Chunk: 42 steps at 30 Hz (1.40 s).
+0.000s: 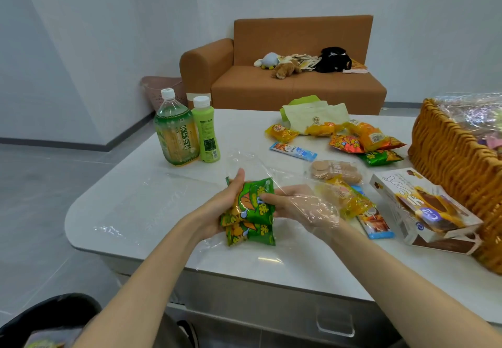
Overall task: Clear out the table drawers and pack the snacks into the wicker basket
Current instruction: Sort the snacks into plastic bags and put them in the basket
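Nearest, under the edge of the bench, one drawer shows its front and handle. It looks closed, and what is inside cannot be seen. A dark round object at the lower left is cut off by the frame and cannot be named.

Above the bench, the left hand has its grip closed round a small stack of green snack packets. The right hand lies under the film of a clear plastic bag, with its fingertips at the right edge of the packets. Through the film it is not clear if this grip pinches the packets or only the bag.

The step in hand seems to be taking these packets free of the bag. The next move probably calls for carrying them to the right, over the loose snacks and over the high rim, without dragging the film along.

Just beyond the hands lie yellow packets, a biscuit packet and a chocolate pie box that leans on the wicker basket. The basket stands at the right end of the bench, partly out of frame. Crinkled cellophane hides its contents.

Farther away there are orange snack packets, a tea bottle and a green bottle. Many snacks are not yet packed.
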Tool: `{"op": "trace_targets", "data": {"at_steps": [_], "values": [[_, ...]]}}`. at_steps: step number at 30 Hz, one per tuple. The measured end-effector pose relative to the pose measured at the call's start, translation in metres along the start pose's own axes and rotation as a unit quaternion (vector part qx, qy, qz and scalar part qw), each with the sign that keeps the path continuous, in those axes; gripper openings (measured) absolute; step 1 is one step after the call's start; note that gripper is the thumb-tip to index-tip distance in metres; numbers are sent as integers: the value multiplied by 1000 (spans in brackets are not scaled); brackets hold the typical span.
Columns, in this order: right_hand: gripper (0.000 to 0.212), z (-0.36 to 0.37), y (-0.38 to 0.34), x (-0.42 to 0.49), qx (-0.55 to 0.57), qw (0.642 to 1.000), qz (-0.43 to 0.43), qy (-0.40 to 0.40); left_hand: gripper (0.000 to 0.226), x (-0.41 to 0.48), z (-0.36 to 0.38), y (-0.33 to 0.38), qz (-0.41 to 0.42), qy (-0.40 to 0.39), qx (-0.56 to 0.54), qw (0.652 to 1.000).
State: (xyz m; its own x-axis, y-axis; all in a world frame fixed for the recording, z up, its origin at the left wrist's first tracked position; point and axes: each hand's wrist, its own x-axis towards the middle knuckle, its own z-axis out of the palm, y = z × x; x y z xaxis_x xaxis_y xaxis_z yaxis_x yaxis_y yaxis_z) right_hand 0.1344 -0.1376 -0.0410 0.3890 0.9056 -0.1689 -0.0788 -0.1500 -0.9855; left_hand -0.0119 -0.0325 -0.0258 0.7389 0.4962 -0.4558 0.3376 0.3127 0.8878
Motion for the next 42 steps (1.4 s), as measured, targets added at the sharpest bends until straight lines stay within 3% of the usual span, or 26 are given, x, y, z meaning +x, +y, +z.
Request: {"op": "trace_targets", "data": {"at_steps": [4,8,11,13,20,22,29,37,42], "values": [[16,7,-3,1,-13,999,-11,49,58,6,0,-5,39,102,44,993],[40,-7,-7,1,-54,995,85,-17,48,13,-2,-8,66,171,-12,983],[17,-13,-4,-4,-48,981,133,-130,45,17,0,-8,81,183,-62,978],[4,-12,-1,-4,-61,979,129,-147,45,18,2,-9,85,192,-63,976],[48,-12,15,3,-58,959,135,-242,51,12,-3,-9,61,168,-17,984],[47,-10,16,3,-61,954,141,-257,50,12,-3,-10,66,175,-11,982],[32,-11,-1,-4,-84,960,124,-236,39,12,4,-10,103,245,-9,964],[35,-5,8,-11,-57,962,123,-239,36,14,8,-13,107,243,-15,964],[28,-26,-11,-12,-175,953,134,-207,33,18,11,-9,111,252,6,961]]}}
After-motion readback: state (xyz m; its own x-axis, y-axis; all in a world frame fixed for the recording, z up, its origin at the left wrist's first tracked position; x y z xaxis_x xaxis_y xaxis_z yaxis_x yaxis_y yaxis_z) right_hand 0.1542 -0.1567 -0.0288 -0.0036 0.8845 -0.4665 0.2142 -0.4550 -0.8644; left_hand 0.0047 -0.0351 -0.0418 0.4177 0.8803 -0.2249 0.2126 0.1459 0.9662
